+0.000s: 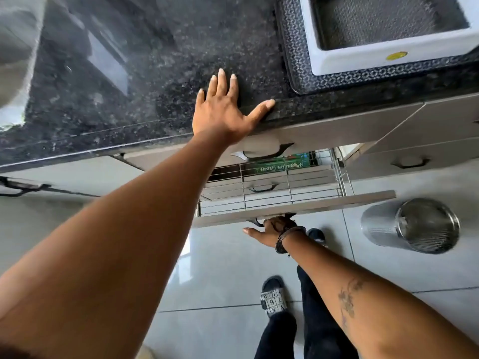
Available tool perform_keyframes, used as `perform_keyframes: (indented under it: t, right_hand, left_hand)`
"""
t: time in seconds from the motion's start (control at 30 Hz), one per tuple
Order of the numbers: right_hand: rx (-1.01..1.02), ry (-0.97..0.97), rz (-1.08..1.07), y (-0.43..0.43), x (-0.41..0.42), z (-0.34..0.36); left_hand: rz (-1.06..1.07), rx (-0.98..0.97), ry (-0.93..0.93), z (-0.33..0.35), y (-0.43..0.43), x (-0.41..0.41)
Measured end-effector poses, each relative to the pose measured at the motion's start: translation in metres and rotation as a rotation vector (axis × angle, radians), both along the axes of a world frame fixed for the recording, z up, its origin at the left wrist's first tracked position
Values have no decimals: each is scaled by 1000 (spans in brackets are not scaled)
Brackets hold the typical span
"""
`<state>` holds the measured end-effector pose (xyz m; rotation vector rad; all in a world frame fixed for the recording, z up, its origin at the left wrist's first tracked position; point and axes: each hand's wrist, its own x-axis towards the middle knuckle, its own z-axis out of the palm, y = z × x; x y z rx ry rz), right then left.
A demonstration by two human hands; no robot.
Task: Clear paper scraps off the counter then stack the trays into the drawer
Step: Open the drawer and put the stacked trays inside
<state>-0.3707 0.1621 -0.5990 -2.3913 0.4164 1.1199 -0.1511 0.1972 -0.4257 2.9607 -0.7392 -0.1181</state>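
My left hand [225, 107] lies flat with fingers spread on the black speckled counter [129, 81], near its front edge. My right hand [272, 229] grips the dark handle of a grey drawer front [311, 204], which stands pulled out below the counter. Inside the drawer a wire basket [272, 193] shows, with a green box [282, 165] at its back. At the counter's far right a dark patterned tray [293, 60] lies with a white tray [344, 60] standing on it. I see no paper scraps on the counter.
A perforated steel bin [412, 225] stands on the tiled floor right of the drawer. More grey drawers [409, 161] with dark handles sit to the right and left. My feet in sandals [273, 296] are below the drawer. A shiny steel surface [15, 60] lies at the far left.
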Motion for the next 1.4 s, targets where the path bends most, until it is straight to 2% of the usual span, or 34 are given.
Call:
perform_keyframes:
  t: [0.2,0.37,0.43,0.5,0.53,0.57,0.63,0.7,0.73,0.77,0.87,0.9,0.97,1.07,1.13,1.3,1.4]
  right_hand:
    - [136,203,-110,39,-103,19]
    - [202,363,-22,20,-103,59]
    - [373,341,-81,-16,-97,93]
    - [556,176,-314,-84,-87,135]
    - [563,-11,-501,-126,-79,163]
    - [492,-260,-734,-173,-69,189]
    - [211,-786,-1236,-263,-44,232]
    - [71,-1059,-1569,-343,-2,259]
    - [67,-1092,-1608,-375,24,265]
    - [42,-1024,-1553,-396,48,267]
    - [-5,-555,-1222,-426,103,259]
    - [5,-473,-1147,-428,114,254]
    - [51,-462,-1147,-425,126,249]
    - [113,-477,-1172,-410,131,264]
    - [112,-500,-1152,-398,121,283]
    - [265,-512,-1070,-331,27,327]
    - [422,-337,-969,-274,-46,337]
  left_hand:
    - [-12,46,64,6,0,-2]
    - [4,52,140,13,0,-4]
    - [48,21,235,20,-1,-2]
    - [139,-73,366,27,-6,2]
    - [208,-146,429,31,-12,3]
    - [288,-229,484,37,-22,5]
    - [435,-389,554,45,-46,9]
    - [483,-488,622,52,-78,15]
    - [506,-514,661,56,-96,20]
    - [552,-527,681,58,-112,24]
    - [691,-512,621,61,-152,37]
    - [708,-501,622,61,-159,40]
    - [696,-532,681,60,-162,42]
    - [701,-788,870,79,-142,41]
    - [692,-902,908,101,-119,35]
    - [621,-762,859,157,-19,-23]
    - [708,-577,882,173,53,-80]
